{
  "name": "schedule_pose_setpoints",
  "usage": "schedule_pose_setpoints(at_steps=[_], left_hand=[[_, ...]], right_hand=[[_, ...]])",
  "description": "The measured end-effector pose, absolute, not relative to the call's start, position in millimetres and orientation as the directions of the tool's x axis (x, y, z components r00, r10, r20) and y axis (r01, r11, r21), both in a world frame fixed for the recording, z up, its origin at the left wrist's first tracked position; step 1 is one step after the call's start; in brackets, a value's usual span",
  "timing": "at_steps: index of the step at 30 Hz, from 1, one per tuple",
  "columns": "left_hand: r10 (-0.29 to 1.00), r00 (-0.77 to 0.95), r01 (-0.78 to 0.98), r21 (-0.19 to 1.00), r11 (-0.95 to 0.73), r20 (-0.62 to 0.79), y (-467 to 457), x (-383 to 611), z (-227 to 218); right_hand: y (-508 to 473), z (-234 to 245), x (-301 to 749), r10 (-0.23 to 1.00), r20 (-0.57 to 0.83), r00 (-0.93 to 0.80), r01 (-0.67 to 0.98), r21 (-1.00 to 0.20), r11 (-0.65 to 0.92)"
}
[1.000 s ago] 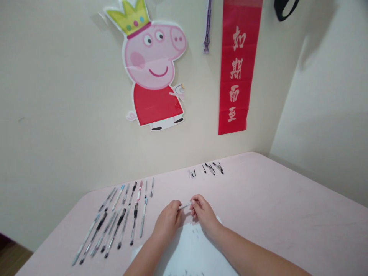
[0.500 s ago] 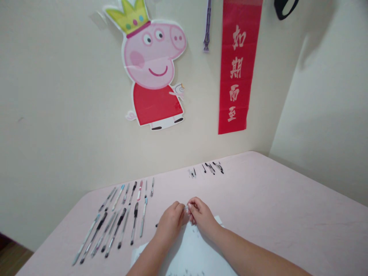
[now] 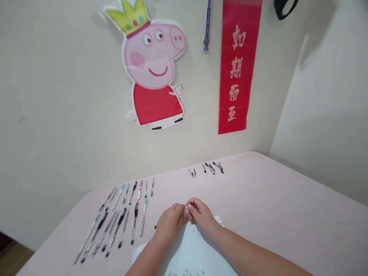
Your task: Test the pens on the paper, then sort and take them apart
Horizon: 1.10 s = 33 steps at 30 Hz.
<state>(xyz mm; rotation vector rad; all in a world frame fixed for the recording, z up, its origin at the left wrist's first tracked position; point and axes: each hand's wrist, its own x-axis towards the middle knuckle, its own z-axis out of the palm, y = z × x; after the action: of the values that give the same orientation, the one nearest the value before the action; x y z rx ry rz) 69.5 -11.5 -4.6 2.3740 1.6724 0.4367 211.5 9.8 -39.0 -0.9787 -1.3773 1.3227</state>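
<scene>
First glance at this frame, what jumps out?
The big cartoon pig cutout with a crown, on the wall beside a red banner with gold characters. Lower down, the left hand and right hand pinch a small clear pen part over white paper, with rows of pens to their left on the pink table.

Closing together over the pen (image 3: 186,209): left hand (image 3: 169,220) and right hand (image 3: 201,214) now touching, barrel between them nearly hidden.
</scene>
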Motion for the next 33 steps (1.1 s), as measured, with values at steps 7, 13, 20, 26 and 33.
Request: schedule_pose_setpoints(at_steps=[7, 13, 20, 26, 33], left_hand=[[0.946, 0.303, 0.882, 0.344, -0.323, 0.111, -10.4, 69.8, -4.9], [0.944, 0.308, 0.878, 0.348, -0.329, 0.116, -11.6, 70.4, -3.8], [0.941, 0.312, 0.869, 0.362, -0.337, 0.13, -11.5, 69.2, -3.3], [0.93, 0.333, 0.85, 0.376, -0.368, 0.158, -9.6, 67.1, -5.7], [0.927, 0.329, 0.843, 0.387, -0.374, 0.179, -7.6, 65.0, -13.1]], right_hand=[[10.7, -40.6, 210.7, 0.97, 0.111, -0.215, -0.056, -0.993, 0.102], [11.0, -42.5, 210.4, 0.97, 0.106, -0.217, -0.063, -0.994, 0.094], [12.5, -44.6, 210.6, 0.971, 0.092, -0.22, -0.07, -0.995, 0.078], [11.6, -44.5, 211.2, 0.972, 0.093, -0.214, -0.07, -0.994, 0.079], [14.2, -42.8, 214.2, 0.979, 0.109, -0.169, -0.061, -0.993, 0.1]])
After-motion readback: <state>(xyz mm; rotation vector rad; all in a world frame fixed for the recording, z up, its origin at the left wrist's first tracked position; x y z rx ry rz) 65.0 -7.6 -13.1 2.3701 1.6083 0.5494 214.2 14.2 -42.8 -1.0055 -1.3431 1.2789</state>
